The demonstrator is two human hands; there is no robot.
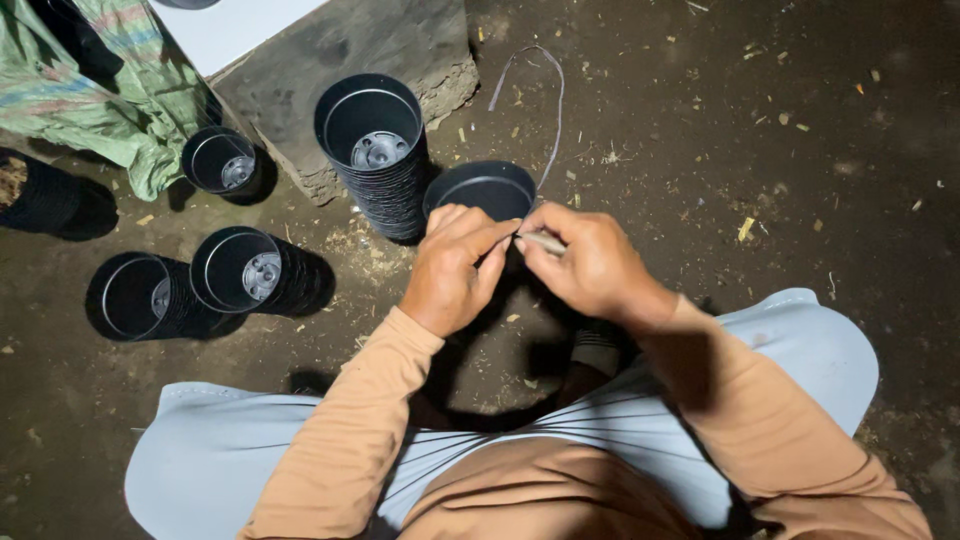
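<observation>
Pots, black plastic, lie about on a dark dirt floor (800, 150) scattered with chaff. Largest nearby: a grey concrete block (340, 50) at top, with a green woven sack (110, 90) bunched to its left. Against the block leans a tall nested stack of pots (378, 150), its drain holes visible at the bottom; two shorter stacks (240, 270) lie on their sides to the left, and a lone pot (220, 160) sits beside the sack. A thin loop of cord (548, 100) trails on the ground beyond. The single pot (480, 188) being handled sits just ahead of both hands, its rim half hidden by knuckles. Left hand (455, 270) is curled, fingers pressed against the pot's near edge. Right hand (590, 265) pinches a small pale slender tool (542, 242) between thumb and forefinger, tip pointing toward the left fingers; what the tool is cannot be told. Judgement: steady work here wants the left hand bracing the rim firmly while the right keeps the tool short in the pinch, so the tip stays controlled and clear of the left fingertips.
</observation>
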